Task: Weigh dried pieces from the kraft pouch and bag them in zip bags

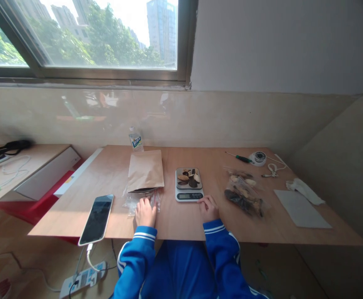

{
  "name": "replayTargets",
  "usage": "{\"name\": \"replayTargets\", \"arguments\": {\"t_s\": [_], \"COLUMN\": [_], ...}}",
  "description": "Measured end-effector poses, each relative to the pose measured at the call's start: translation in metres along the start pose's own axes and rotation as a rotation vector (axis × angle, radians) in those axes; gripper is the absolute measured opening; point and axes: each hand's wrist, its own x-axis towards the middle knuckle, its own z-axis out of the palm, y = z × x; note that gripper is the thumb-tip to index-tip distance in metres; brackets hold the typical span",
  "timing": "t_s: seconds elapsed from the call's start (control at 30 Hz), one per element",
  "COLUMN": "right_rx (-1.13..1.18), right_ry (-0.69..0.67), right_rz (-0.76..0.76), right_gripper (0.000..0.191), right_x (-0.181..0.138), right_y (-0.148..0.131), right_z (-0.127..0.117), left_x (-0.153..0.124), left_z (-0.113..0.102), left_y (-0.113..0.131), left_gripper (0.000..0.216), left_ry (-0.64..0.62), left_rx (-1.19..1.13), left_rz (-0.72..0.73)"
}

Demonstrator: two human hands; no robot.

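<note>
My left hand (144,212) lies flat, fingers stretched out, on a small clear plastic bag (134,202) near the table's front edge. Just beyond it a brown paper pouch (145,170) lies flat. My right hand (208,207) rests on the wooden table (181,220) just in front of the digital kitchen scale (188,184), its fingers curled loosely near the scale's front edge, holding nothing that I can see. Several dark and tan dried pieces (188,177) lie on the scale's platform. Both sleeves are blue with white stripes.
A clear bag of dried pieces (244,194) lies right of the scale. A phone (97,218) on a cable lies at front left. A water bottle (135,140), green screwdriver (239,157), round white device (259,157), white sheet (300,208) and crumpled tissue (305,189) lie on the table too.
</note>
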Motion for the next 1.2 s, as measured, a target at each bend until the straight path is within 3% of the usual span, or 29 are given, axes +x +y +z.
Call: {"name": "replayTargets", "arguments": {"t_s": [0.1, 0.2, 0.33, 0.43, 0.57, 0.67, 0.83, 0.97, 1.07, 1.2], "right_rx": [0.010, 0.035, 0.176, 0.381, 0.679, 0.817, 0.945, 0.849, 0.689, 0.609], "right_ry": [-0.001, -0.003, 0.011, -0.070, -0.305, -0.328, -0.308, -0.371, -0.336, -0.346], "right_rz": [0.000, 0.018, 0.086, 0.165, 0.331, 0.426, 0.500, 0.452, 0.406, 0.464], "right_gripper": [0.032, 0.033, 0.030, 0.022, 0.026, 0.032, 0.034, 0.026, 0.026, 0.032], "right_x": [0.000, 0.001, 0.006, 0.008, 0.004, 0.002, -0.001, -0.004, -0.005, -0.004], "right_y": [-0.001, -0.003, -0.016, -0.046, -0.098, -0.121, -0.124, -0.122, -0.121, -0.117], "right_z": [-0.001, -0.003, -0.007, -0.005, 0.003, 0.002, -0.007, -0.010, -0.010, -0.011], "left_x": [0.007, 0.015, 0.003, -0.021, -0.050, -0.060, -0.058, -0.056, -0.058, -0.055], "left_z": [-0.002, -0.015, -0.043, -0.059, -0.065, -0.067, -0.068, -0.065, -0.063, -0.063], "left_y": [-0.010, -0.012, 0.011, 0.039, 0.071, 0.080, 0.073, 0.069, 0.070, 0.072], "left_gripper": [0.016, 0.014, 0.016, 0.019, 0.026, 0.033, 0.028, 0.022, 0.025, 0.034], "left_ry": [-0.090, -0.096, -0.056, -0.057, -0.184, -0.232, -0.227, -0.274, -0.358, -0.435], "left_rx": [-0.020, -0.151, -0.257, -0.398, -0.509, -0.554, -0.646, -0.665, -0.688, -0.660], "left_rz": [0.045, 0.067, 0.150, 0.245, 0.366, 0.422, 0.345, 0.276, 0.240, 0.132]}}
